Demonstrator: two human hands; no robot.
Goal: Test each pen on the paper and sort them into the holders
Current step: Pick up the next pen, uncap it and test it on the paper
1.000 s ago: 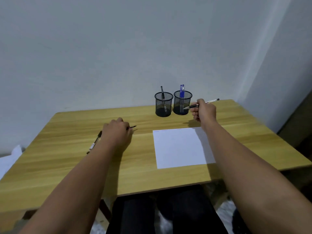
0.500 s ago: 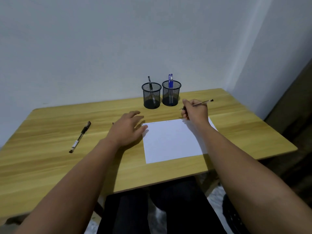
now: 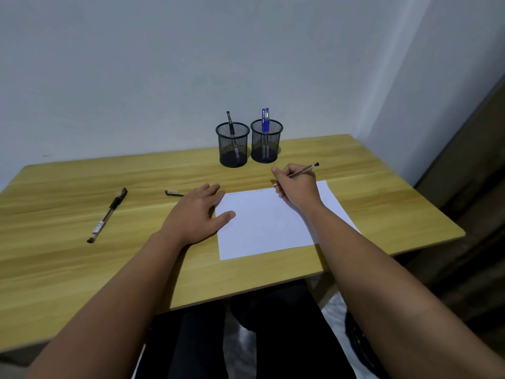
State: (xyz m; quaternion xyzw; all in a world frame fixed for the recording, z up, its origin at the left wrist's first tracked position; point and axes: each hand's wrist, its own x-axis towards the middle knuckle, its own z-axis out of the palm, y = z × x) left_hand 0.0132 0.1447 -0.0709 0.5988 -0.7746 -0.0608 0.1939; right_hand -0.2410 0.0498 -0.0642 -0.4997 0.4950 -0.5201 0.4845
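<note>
Wooden desk [image 3: 82, 269], light grain, set against a white wall. All positions below ref. the paper.

White paper sheet [image 3: 267, 225] lies flat near the desk's front edge, right of centre. Faint marks along its far edge; too small to read.

Left hand [image 3: 198, 214] rests palm-down on the desk at the paper's left edge, fingers straight and spread, thumb over the sheet's left margin. Holds nothing; looks to be steadying the sheet.

Right hand [image 3: 297, 187] sits over the paper's far edge, fingers curled round a slim pen [image 3: 303, 170] in a writing grip. Tip points down-left at the far edge; tail end angles up-right. Contact w/ paper can't be confirmed.

Two black mesh holders stand beyond the paper's far edge, touching or nearly so. Left holder [image 3: 233, 149]: one black pen [image 3: 230, 123]. Right holder [image 3: 266, 144]: blue pens [image 3: 265, 120], approx. two.

Capped black pen [image 3: 108, 214] lies well left of the paper, untested by the look of it. Small dark cap [image 3: 173, 192] lies just left of the left hand's fingertips; prob. belongs to the pen in hand.

Step in hand, as judged: test stroke. Recommend: keep left hand pressing so the sheet doesn't slide; short light stroke on bare paper next to existing marks so ink colour reads clearly; recap before dropping into matching holder.
</note>
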